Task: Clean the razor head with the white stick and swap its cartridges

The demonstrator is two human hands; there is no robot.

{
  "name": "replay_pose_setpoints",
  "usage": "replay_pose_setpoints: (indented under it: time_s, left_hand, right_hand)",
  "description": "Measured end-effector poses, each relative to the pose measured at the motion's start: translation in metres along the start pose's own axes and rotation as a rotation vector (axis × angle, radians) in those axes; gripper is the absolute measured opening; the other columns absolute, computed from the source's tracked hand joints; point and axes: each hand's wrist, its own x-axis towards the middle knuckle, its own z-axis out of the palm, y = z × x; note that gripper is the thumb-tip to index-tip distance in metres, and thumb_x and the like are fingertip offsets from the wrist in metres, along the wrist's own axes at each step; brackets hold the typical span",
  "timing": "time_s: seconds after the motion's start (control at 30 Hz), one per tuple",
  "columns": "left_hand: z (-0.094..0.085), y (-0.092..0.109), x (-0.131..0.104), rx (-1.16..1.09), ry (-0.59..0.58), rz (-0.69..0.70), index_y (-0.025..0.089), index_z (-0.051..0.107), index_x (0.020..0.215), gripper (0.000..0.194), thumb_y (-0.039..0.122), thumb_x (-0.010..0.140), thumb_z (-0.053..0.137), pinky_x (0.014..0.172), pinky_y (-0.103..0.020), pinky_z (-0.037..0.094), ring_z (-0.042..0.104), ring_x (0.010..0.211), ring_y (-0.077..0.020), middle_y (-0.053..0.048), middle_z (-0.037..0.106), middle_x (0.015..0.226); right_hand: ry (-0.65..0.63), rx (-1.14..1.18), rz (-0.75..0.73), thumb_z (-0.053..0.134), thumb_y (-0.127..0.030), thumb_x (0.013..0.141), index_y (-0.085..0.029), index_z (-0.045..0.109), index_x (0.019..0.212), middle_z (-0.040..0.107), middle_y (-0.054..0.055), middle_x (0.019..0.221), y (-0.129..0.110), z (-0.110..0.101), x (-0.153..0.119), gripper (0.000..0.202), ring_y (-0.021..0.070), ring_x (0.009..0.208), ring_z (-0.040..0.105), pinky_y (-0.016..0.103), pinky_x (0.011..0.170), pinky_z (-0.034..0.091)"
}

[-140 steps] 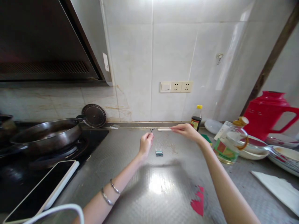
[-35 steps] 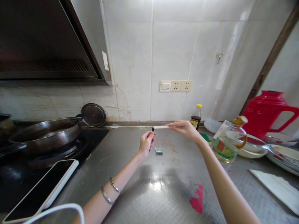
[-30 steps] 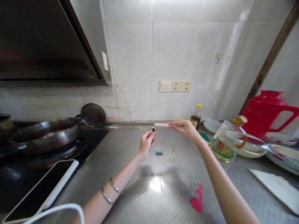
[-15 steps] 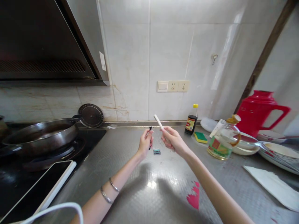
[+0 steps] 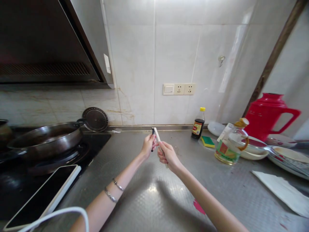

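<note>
In the middle of the head view, my left hand [image 5: 146, 147] pinches a slim black piece [image 5: 153, 131], held upright. My right hand [image 5: 170, 156] is wrapped round a white stick-like rod [image 5: 156, 134]. The rod tilts up to the left, and a short end shows below my fist. Its upper end is right beside the black piece; whether they touch I cannot tell. Both hands are above the metal countertop [image 5: 135, 193]. The exact kind of either held thing is too small to make out.
On the left stand a hob with a steel pan [image 5: 48, 141] and a phone [image 5: 43, 199] with a white cable [image 5: 62, 210]. On the right are a sauce bottle [image 5: 198, 124], a sponge [image 5: 207, 141], an oil jug [image 5: 228, 148], a red flask [image 5: 265, 116], dishes and a paper sheet [image 5: 281, 191].
My right hand has moved left, bringing the rod from apart to right beside the black piece. The small greenish cylinders on the counter no longer show, with my right hand now over that spot.
</note>
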Motion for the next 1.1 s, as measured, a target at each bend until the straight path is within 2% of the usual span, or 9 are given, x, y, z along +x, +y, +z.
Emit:
replay_pose_setpoints:
  time_s: [0.2,0.47,0.7,0.8,0.97,1.1]
  left_hand:
    - [0.005,-0.005,-0.003,0.063,-0.018,0.027,0.018,0.043,0.067,0.035,0.048,0.070,0.060,0.031,-0.015,0.021,0.029,0.033,-0.0025,0.010,0.036,0.047]
    - [0.005,-0.006,-0.007,0.068,0.025,0.033,0.017,0.044,0.066,0.035,0.048,0.069,0.061,0.034,-0.015,0.020,0.030,0.034,-0.0024,0.010,0.035,0.045]
    - [0.002,-0.014,-0.005,0.094,0.007,0.022,0.018,0.043,0.068,0.038,0.052,0.068,0.060,0.031,-0.015,0.020,0.029,0.032,-0.0020,0.011,0.034,0.047]
    - [0.000,-0.017,-0.004,0.093,-0.005,0.010,0.018,0.043,0.070,0.038,0.052,0.069,0.060,0.031,-0.015,0.020,0.028,0.032,-0.0020,0.011,0.034,0.047]
    - [0.003,-0.018,-0.007,0.105,-0.034,0.012,0.018,0.044,0.071,0.037,0.052,0.071,0.058,0.030,-0.015,0.020,0.026,0.031,-0.0020,0.012,0.031,0.046]
    - [0.003,-0.015,-0.010,0.115,-0.020,0.020,0.018,0.042,0.070,0.037,0.052,0.071,0.058,0.030,-0.015,0.020,0.028,0.032,-0.0021,0.011,0.032,0.047]
  right_hand:
    - [0.029,0.037,-0.054,0.062,-0.055,0.066,-0.020,0.044,0.074,0.034,-0.012,0.045,-0.002,0.007,0.000,0.040,0.0005,0.032,0.017,0.013,0.030,0.008]
    - [0.016,0.053,-0.023,0.062,-0.054,0.066,-0.021,0.041,0.073,0.035,-0.012,0.046,0.002,0.013,-0.003,0.040,0.0005,0.032,0.019,0.013,0.031,0.007]
    - [0.086,0.064,-0.049,0.063,-0.057,0.063,-0.021,0.038,0.071,0.034,-0.013,0.044,0.008,0.010,0.001,0.045,-0.0005,0.031,0.017,0.012,0.031,0.008]
    - [0.081,0.050,-0.060,0.061,-0.058,0.065,-0.021,0.039,0.071,0.035,-0.012,0.045,0.009,0.008,0.000,0.044,-0.0002,0.031,0.019,0.012,0.030,0.008]
    - [0.075,0.053,-0.078,0.063,-0.056,0.063,-0.020,0.042,0.075,0.033,-0.013,0.044,-0.001,0.004,0.001,0.043,0.0000,0.032,0.019,0.012,0.030,0.008]
    - [0.061,0.035,-0.043,0.062,-0.057,0.065,-0.020,0.041,0.072,0.034,-0.012,0.045,0.007,0.003,-0.003,0.042,0.0001,0.032,0.018,0.012,0.030,0.008]
